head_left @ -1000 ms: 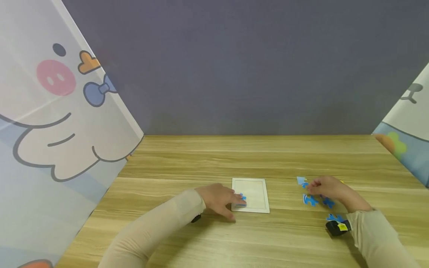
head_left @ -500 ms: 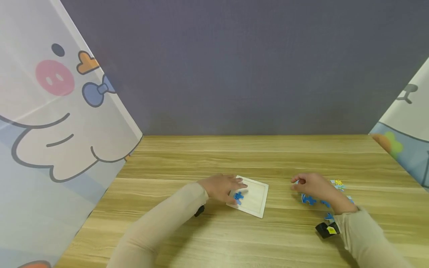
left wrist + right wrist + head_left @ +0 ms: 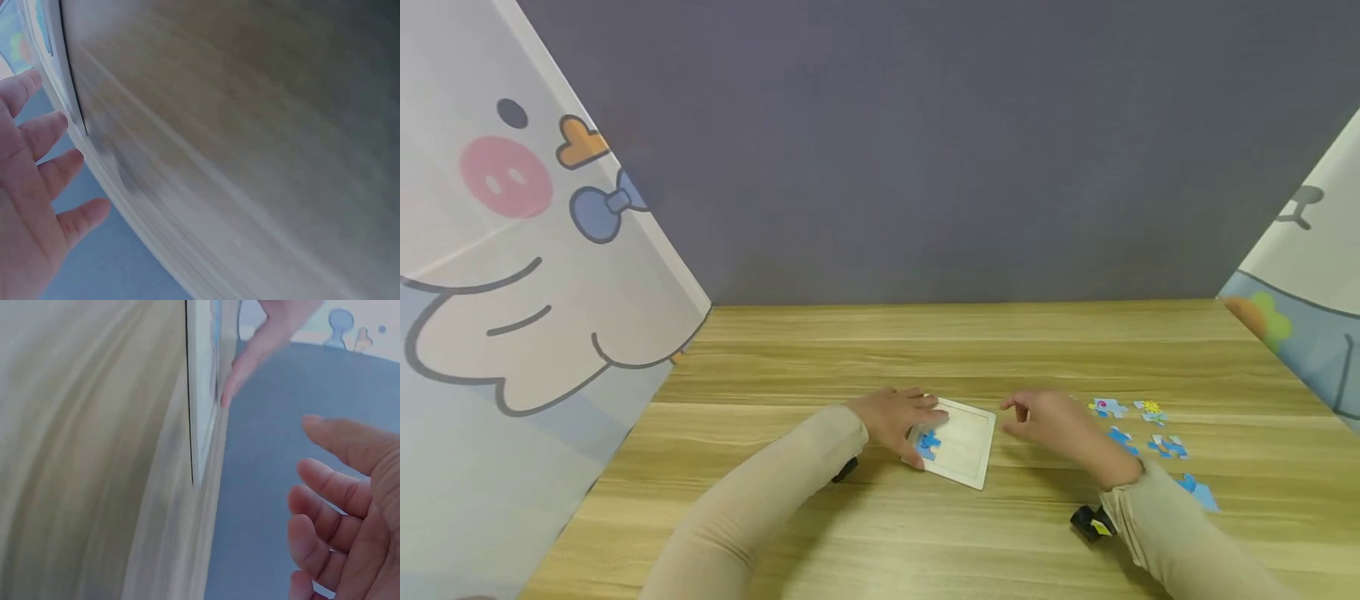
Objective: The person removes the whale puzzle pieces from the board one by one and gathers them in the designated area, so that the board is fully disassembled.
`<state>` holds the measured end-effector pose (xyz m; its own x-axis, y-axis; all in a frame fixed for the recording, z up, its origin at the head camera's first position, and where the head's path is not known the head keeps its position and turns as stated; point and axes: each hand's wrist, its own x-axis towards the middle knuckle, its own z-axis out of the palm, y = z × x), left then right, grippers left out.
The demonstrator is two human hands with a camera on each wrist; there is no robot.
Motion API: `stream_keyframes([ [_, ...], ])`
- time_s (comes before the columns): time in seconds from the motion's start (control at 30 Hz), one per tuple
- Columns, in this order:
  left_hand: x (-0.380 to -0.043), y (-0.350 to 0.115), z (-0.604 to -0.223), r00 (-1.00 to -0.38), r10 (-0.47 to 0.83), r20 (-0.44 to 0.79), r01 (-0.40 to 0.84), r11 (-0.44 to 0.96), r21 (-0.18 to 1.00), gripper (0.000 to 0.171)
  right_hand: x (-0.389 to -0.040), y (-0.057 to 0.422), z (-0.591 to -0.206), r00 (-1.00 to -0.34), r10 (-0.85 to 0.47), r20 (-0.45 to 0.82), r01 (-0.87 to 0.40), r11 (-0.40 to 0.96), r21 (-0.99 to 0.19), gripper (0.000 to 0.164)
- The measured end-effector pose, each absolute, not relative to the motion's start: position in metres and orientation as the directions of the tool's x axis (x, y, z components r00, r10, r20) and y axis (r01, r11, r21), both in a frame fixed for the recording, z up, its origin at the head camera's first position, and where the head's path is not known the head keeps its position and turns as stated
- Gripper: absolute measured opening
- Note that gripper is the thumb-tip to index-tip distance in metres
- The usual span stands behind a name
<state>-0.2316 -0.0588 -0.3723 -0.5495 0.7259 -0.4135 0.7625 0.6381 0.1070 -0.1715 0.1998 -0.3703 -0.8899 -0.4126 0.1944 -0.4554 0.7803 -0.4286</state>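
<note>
A pale square puzzle board [image 3: 966,440] with a raised rim lies turned at an angle on the table. Inside it, toward the left, is a blue jigsaw piece [image 3: 930,445]. My left hand [image 3: 891,421] rests at the board's left side, fingers spread over its far corner and thumb by the near corner. Just right of the board hovers my right hand [image 3: 1048,425], its fingers loosely bent. The right wrist view shows that hand [image 3: 365,519] with nothing in it, thumb apart from the fingers, facing the board's edge [image 3: 201,412].
Several loose jigsaw pieces lie on the right of the wooden table [image 3: 850,350], among them one with a yellow sun [image 3: 1152,407], one with a pink swirl [image 3: 1108,407] and a blue one [image 3: 1201,493]. A grey panel [image 3: 925,150] stands behind the table.
The board has turned clockwise under my left hand, whose fingers have moved off the blue piece to the far corner. My right hand has moved left, away from the loose pieces, to beside the board.
</note>
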Motion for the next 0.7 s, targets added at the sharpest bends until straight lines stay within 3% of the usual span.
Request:
stream_keyframes([
  [0.37, -0.232, -0.061, -0.371, -0.553, 0.718, -0.423, 0.784, 0.620, 0.029, 0.088, -0.176, 0.171, -0.373, -0.852, -0.509, 0.124, -0.519, 0.789, -0.329, 0.028],
  [0.7, -0.229, -0.057, -0.370, -0.542, 0.785, -0.301, 0.838, 0.530, -0.128, 0.077, -0.176, 0.155, -0.377, -0.835, -0.549, 0.034, -0.535, 0.795, -0.285, 0.026],
])
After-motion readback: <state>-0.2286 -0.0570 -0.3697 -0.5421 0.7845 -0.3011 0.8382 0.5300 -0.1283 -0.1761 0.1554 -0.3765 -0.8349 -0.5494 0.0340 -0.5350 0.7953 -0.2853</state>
